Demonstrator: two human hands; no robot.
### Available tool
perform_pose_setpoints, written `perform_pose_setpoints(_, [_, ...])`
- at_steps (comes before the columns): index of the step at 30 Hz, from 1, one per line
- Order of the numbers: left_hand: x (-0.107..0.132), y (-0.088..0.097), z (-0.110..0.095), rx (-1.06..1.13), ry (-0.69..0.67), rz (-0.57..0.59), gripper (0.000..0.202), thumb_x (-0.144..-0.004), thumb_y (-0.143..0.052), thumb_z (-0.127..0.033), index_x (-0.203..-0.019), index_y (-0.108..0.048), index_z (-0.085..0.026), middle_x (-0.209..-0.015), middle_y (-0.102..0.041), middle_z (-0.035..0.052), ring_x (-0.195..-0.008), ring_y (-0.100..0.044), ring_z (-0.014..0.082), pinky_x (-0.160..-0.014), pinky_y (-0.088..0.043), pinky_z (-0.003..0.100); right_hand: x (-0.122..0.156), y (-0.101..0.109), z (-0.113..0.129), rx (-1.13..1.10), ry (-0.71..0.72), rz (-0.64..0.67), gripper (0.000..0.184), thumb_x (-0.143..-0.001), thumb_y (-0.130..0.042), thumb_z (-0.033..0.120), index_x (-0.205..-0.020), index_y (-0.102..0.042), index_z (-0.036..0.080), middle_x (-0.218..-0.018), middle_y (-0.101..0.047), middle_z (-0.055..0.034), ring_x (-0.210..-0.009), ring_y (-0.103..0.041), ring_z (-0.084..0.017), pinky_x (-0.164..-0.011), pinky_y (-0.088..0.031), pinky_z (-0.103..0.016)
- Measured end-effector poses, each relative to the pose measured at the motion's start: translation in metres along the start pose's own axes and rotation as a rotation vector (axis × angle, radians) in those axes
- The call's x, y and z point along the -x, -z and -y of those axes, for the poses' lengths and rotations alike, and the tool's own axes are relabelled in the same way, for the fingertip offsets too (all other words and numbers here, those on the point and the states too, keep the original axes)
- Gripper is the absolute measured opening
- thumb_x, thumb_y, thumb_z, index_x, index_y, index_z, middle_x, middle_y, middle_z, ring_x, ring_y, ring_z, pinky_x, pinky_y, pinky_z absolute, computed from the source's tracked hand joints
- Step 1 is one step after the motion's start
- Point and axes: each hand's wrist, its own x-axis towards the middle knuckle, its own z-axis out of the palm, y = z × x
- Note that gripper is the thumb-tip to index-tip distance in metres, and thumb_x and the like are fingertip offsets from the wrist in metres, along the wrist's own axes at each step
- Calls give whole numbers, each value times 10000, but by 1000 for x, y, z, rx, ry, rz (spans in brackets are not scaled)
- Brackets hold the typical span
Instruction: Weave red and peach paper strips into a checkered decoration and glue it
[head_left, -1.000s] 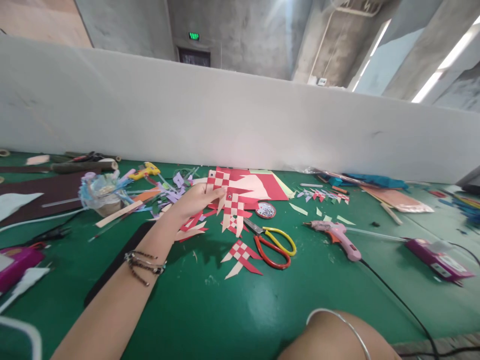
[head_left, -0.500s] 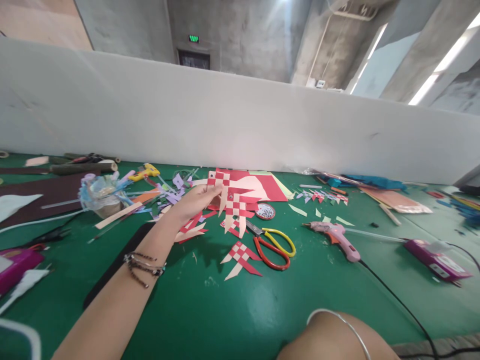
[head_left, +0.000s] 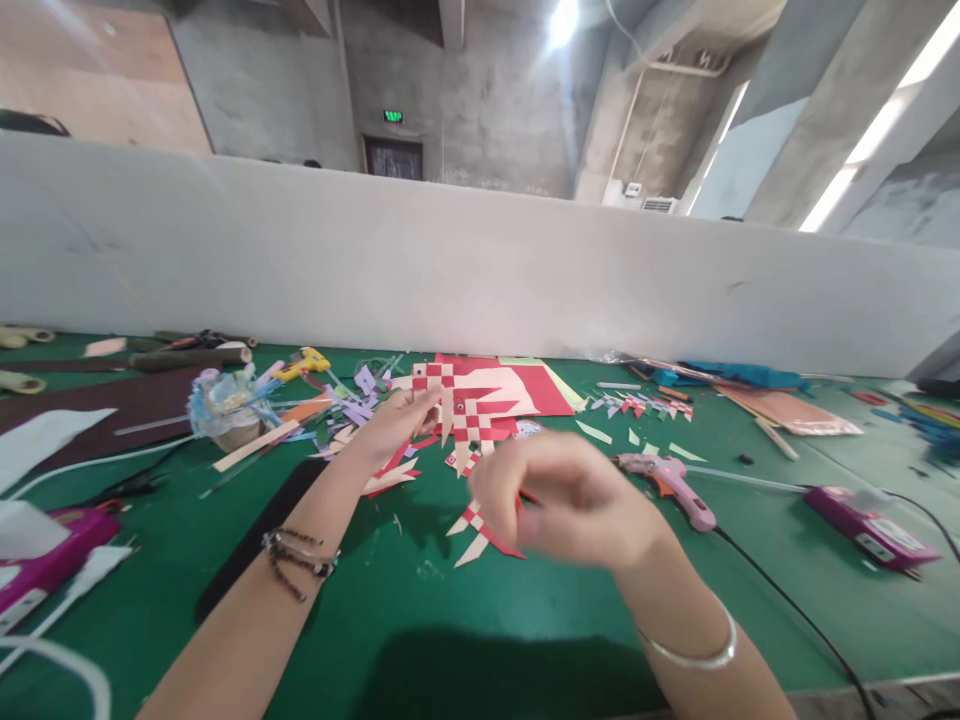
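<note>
Evidently, left of centre in the frame, the left hand (head_left: 397, 415) has thumb and fingers pinched on two red-and-cream checkered woven-paper fish (head_left: 470, 421), held near mid-frame above the glossy green tabletop (head_left: 345, 625). A light, flat pinch probably suits them best, since squeezing could crease the strips. Just right of centre, the right hand (head_left: 566, 495) has curled, blurred fingers (whether anything is in them, I cannot tell) and partly hides another red-and-cream woven-paper fish (head_left: 471, 550); a slow, steady wrist should avoid disturbing it. Further right lies a pink plastic glue gun (head_left: 682, 490), nozzle near that wrist; keeping skin off the tip seems wise.
</note>
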Motion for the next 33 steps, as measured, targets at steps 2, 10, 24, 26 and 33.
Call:
perform_pose_setpoints(2, [9,0,5,25,11,8,460,-774,-471,-551,-515,-503,-173,-503,-470,-11,-488,-395,100,-519,-342,243,-36,39,-15,46,-119,-352,85,-825,-472,254,-775,-522,205,-714,-507,18,-596,-456,-73,-553,-403,-211])
perform_pose_setpoints(10, [42,-13,50,205,237,-55,315,-616,-690,-439,-578,-543,-162,-641,-603,26,-622,-545,146,-633,-440,280,0,23,-103,-96,-634,-470,290,-761,-558,440,-906,-592,191,-878,-638,-29,-820,-584,-150,-740,-469,-273])
perform_pose_setpoints(24, [46,-24,51,23,271,-12,243,-618,-687,-385,-657,-605,-159,-676,-652,12,-648,-570,159,-634,-421,268,7,8,-109,-138,-621,-555,266,-725,-610,406,-838,-649,168,-834,-692,-44,-756,-630,-170,-709,-498,-297])
perform_pose_setpoints(26, [47,-25,50,24,262,-19,218,-627,-675,-367,-654,-610,-162,-673,-656,16,-651,-573,165,-632,-427,270,8,8,-108,-110,-602,-482,270,-746,-598,394,-899,-654,178,-896,-684,-47,-805,-628,-176,-740,-494,-305])
perform_pose_setpoints(33, [47,-27,49,-61,148,-94,203,-643,-637,-351,-557,-572,-179,-598,-637,17,-644,-592,196,-638,-458,298,10,10,-113,372,-513,-421,191,-772,-588,344,-725,-706,202,-959,-622,-67,-934,-568,-202,-832,-433,-324])
